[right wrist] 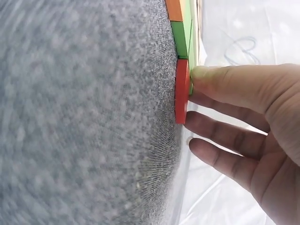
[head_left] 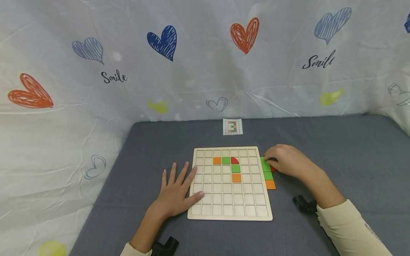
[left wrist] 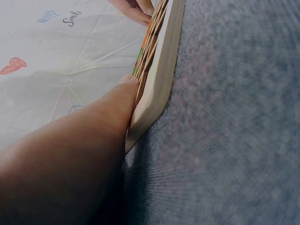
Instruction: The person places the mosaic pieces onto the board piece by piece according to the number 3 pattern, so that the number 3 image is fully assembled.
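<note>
A pale wooden grid board (head_left: 217, 209) lies flat with several coloured tiles in its upper cells: an orange tile (head_left: 217, 161), a green tile (head_left: 226, 160), a quarter-round red tile (head_left: 234, 160), and more green and orange below it. My left hand (head_left: 174, 195) rests at the board's left edge, fingers spread and straight, thumb on the board. Beside the board's right edge, my right hand (head_left: 288, 161) pinches a green tile (head_left: 265, 165) between thumb and fingers. A red piece (right wrist: 181, 91) lies right by the thumb. Part of the green tile is hidden by the fingers.
Another green tile (head_left: 268, 175) and an orange tile (head_left: 270, 184) lie along the board's right side. A small printed pattern card (head_left: 232, 127) is behind the board on the grey cloth-covered table (head_left: 153, 149). A white sheet with hearts (head_left: 192, 78) hangs at the back.
</note>
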`<action>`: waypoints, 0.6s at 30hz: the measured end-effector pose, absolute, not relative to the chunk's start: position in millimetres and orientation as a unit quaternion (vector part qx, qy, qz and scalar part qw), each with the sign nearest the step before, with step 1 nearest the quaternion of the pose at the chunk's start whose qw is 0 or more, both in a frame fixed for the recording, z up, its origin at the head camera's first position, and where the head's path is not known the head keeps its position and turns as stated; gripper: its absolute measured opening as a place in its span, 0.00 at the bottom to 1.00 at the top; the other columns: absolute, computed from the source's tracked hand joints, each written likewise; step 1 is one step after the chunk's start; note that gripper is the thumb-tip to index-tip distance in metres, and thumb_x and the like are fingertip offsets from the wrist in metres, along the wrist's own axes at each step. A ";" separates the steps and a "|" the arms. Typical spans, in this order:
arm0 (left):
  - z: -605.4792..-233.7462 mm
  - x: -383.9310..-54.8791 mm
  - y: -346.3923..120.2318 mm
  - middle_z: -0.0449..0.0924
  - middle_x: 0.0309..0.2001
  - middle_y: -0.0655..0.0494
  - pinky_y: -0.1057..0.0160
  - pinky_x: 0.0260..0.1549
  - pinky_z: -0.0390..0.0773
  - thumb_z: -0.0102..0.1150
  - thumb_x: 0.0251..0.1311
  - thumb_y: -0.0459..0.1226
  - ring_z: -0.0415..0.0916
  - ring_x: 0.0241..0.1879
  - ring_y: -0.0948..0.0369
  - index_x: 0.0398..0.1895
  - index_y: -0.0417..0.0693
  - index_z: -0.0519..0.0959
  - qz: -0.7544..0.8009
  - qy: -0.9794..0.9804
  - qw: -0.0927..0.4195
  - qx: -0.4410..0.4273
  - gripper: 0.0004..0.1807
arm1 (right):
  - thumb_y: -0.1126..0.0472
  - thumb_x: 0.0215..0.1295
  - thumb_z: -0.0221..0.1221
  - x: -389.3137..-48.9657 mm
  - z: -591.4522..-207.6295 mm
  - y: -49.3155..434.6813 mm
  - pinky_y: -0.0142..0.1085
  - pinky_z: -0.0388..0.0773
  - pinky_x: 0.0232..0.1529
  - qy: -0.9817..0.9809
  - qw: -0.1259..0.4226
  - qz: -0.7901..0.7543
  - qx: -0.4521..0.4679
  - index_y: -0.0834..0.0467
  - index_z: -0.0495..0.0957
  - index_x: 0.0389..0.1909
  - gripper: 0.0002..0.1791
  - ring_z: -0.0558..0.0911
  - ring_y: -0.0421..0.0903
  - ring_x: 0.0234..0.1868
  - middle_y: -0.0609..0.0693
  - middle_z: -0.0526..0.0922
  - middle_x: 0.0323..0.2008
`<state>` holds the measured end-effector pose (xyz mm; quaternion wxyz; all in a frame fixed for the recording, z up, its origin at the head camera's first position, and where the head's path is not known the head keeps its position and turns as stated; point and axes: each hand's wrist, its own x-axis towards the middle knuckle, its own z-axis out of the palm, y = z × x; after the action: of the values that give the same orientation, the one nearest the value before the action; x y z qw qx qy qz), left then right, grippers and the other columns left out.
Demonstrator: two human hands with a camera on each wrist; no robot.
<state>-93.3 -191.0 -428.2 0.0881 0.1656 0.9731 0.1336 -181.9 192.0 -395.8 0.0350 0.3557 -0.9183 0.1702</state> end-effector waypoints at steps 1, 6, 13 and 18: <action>-428.0 -93.4 -191.0 0.36 0.81 0.49 0.31 0.66 0.25 0.44 0.67 0.69 0.22 0.76 0.40 0.82 0.59 0.45 0.134 0.973 0.089 0.165 0.48 | 0.71 0.57 0.70 -182.0 -395.8 191.7 0.45 0.79 0.37 -0.919 0.037 0.168 0.354 0.53 0.85 0.26 0.09 0.82 0.47 0.36 0.47 0.87 0.37; -429.0 -93.7 -191.6 0.36 0.81 0.49 0.31 0.66 0.25 0.43 0.67 0.69 0.21 0.76 0.40 0.82 0.59 0.45 0.137 0.973 0.088 0.165 0.48 | 0.71 0.58 0.69 -181.3 -394.2 190.4 0.46 0.79 0.39 -0.924 0.032 0.155 0.348 0.55 0.86 0.29 0.07 0.83 0.49 0.38 0.49 0.87 0.38; -429.0 -93.5 -192.3 0.35 0.81 0.50 0.31 0.66 0.24 0.43 0.67 0.69 0.21 0.76 0.41 0.82 0.60 0.44 0.135 0.973 0.087 0.166 0.48 | 0.73 0.57 0.67 -180.5 -393.2 187.9 0.44 0.77 0.35 -0.926 0.017 0.136 0.351 0.54 0.82 0.26 0.10 0.81 0.47 0.35 0.49 0.86 0.36; -429.8 -93.1 -192.7 0.36 0.81 0.49 0.31 0.66 0.25 0.43 0.67 0.69 0.21 0.76 0.40 0.82 0.59 0.45 0.139 0.972 0.087 0.167 0.47 | 0.74 0.58 0.66 -178.9 -393.0 188.2 0.47 0.80 0.39 -0.927 0.016 0.143 0.347 0.58 0.86 0.32 0.08 0.83 0.50 0.39 0.51 0.86 0.38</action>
<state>-93.1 -192.7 -429.8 0.0865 0.1672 0.9722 0.1392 -178.9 188.2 -393.0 0.0156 0.3475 -0.9267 0.1425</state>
